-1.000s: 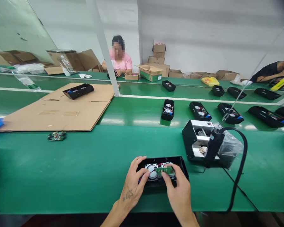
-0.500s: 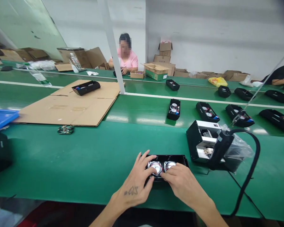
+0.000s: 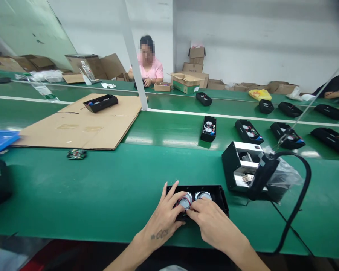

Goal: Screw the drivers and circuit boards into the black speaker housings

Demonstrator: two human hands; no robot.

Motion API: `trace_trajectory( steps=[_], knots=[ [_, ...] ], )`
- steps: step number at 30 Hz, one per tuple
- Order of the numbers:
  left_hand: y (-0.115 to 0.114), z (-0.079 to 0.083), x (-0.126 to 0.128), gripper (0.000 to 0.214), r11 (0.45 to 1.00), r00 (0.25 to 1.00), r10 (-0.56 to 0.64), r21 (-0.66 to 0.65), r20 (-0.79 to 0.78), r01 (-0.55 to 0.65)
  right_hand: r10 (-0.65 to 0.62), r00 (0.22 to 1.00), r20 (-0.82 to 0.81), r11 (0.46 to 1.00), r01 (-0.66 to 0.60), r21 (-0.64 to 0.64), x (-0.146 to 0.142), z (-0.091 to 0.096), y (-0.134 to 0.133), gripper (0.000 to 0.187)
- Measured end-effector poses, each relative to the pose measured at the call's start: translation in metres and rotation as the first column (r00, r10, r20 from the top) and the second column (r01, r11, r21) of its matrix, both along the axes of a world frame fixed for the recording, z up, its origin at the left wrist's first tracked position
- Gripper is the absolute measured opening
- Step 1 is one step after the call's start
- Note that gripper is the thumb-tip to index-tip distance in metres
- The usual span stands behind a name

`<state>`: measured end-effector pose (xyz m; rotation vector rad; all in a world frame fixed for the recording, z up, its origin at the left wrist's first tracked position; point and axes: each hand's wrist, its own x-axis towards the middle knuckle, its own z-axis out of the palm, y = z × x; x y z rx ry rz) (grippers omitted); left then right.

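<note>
A black speaker housing (image 3: pixel 219 195) lies open side up on the green bench in front of me. Two round silver speaker drivers sit inside it: a left driver (image 3: pixel 185 201) and a right driver (image 3: pixel 203 195). My left hand (image 3: pixel 165 210) rests over the housing's left end, fingers spread, with thumb and fingertips at the left driver. My right hand (image 3: pixel 211 220) bends over the gap between the drivers, its fingers pinched together at the left driver's edge. Thin red wire shows beside the fingertips. Whatever the right fingertips hold is hidden.
Right of the housing stands a black-and-silver machine (image 3: pixel 237 165) with a hanging black tool (image 3: pixel 264 175) and cable. Several speaker housings (image 3: pixel 248 131) sit on the line beyond. A cardboard sheet (image 3: pixel 81 126), a circuit board (image 3: pixel 76 154) and a blue tray (image 3: pixel 2 141) lie left. A co-worker (image 3: pixel 148 66) sits opposite.
My right hand has shifted slightly left, its fingertips now at the left driver's lower edge. More of the housing's right end shows. My left hand stays on the left end.
</note>
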<state>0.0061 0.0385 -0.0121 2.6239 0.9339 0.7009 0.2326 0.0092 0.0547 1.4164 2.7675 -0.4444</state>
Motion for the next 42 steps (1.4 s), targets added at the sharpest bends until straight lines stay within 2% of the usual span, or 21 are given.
trace_trajectory(
  steps=[6, 9, 13, 15, 19, 20, 22, 24, 25, 27, 29, 31, 32, 39, 42],
  knots=[
    [0.006, -0.009, -0.001, 0.024, 0.99, 0.999, -0.036, 0.135, 0.009, 0.035, -0.009, 0.994, -0.108, 0.998, 0.002, -0.064, 0.0, -0.004, -0.004, 0.026],
    [0.012, -0.011, -0.002, 0.019, 0.981, 0.998, -0.057, 0.185, 0.029, 0.051, -0.037, 0.987, -0.16, 0.999, 0.032, -0.034, 0.004, -0.012, -0.007, 0.033],
    [0.017, -0.014, -0.003, 0.03, 0.963, 0.997, -0.078, 0.258, 0.007, 0.073, -0.038, 0.968, -0.248, 0.998, 0.027, -0.051, 0.006, -0.027, -0.011, 0.037],
    [0.017, -0.018, -0.002, 0.032, 0.953, 0.997, -0.076, 0.294, 0.005, 0.071, -0.049, 0.977, -0.206, 0.999, 0.046, -0.015, -0.002, -0.04, -0.014, 0.035],
    [0.021, -0.031, -0.003, 0.019, 0.945, 0.996, -0.07, 0.324, 0.053, 0.049, -0.149, 0.988, -0.027, 0.978, 0.152, 0.143, -0.029, -0.062, -0.019, 0.042],
    [0.024, -0.033, -0.003, 0.018, 0.952, 0.995, -0.075, 0.301, 0.067, 0.051, -0.172, 0.985, -0.013, 0.974, 0.172, 0.151, -0.032, -0.061, -0.017, 0.042],
    [0.034, -0.026, -0.003, 0.021, 0.981, 0.995, -0.079, 0.184, 0.061, 0.066, -0.189, 0.982, -0.01, 0.978, 0.189, 0.086, -0.032, -0.046, -0.007, 0.04],
    [0.051, -0.007, 0.0, 0.022, 0.997, 0.997, -0.07, -0.044, -0.012, 0.069, -0.199, 0.98, -0.012, 0.979, 0.198, -0.048, -0.023, -0.019, 0.013, 0.037],
    [0.061, 0.006, 0.002, 0.018, 0.979, 0.996, -0.069, -0.194, -0.064, 0.056, -0.22, 0.976, -0.004, 0.971, 0.218, -0.098, -0.016, -0.004, 0.026, 0.037],
    [0.084, 0.034, 0.007, 0.022, 0.878, 0.994, -0.07, -0.477, -0.089, 0.019, -0.234, 0.972, -0.012, 0.949, 0.226, -0.221, -0.006, 0.02, 0.055, 0.036],
    [0.104, 0.055, 0.011, 0.035, 0.76, 0.995, -0.073, -0.65, -0.073, 0.008, -0.205, 0.978, -0.025, 0.945, 0.191, -0.265, 0.0, 0.033, 0.079, 0.037],
    [0.115, 0.065, 0.014, 0.041, 0.716, 0.995, -0.078, -0.699, -0.065, 0.011, -0.174, 0.984, -0.039, 0.951, 0.158, -0.268, 0.002, 0.035, 0.093, 0.042],
    [0.118, 0.066, 0.015, 0.043, 0.711, 0.995, -0.082, -0.703, -0.064, 0.013, -0.166, 0.985, -0.045, 0.954, 0.149, -0.262, 0.002, 0.034, 0.094, 0.043],
    [0.11, 0.059, 0.011, 0.046, 0.693, 0.989, -0.094, -0.72, -0.113, -0.016, -0.172, 0.983, -0.067, 0.969, 0.157, -0.19, 0.005, 0.023, 0.072, 0.036],
    [0.109, 0.063, 0.012, 0.047, 0.716, 0.987, -0.099, -0.698, -0.123, -0.015, -0.168, 0.983, -0.079, 0.97, 0.151, -0.191, 0.007, 0.021, 0.071, 0.036]
  ],
)
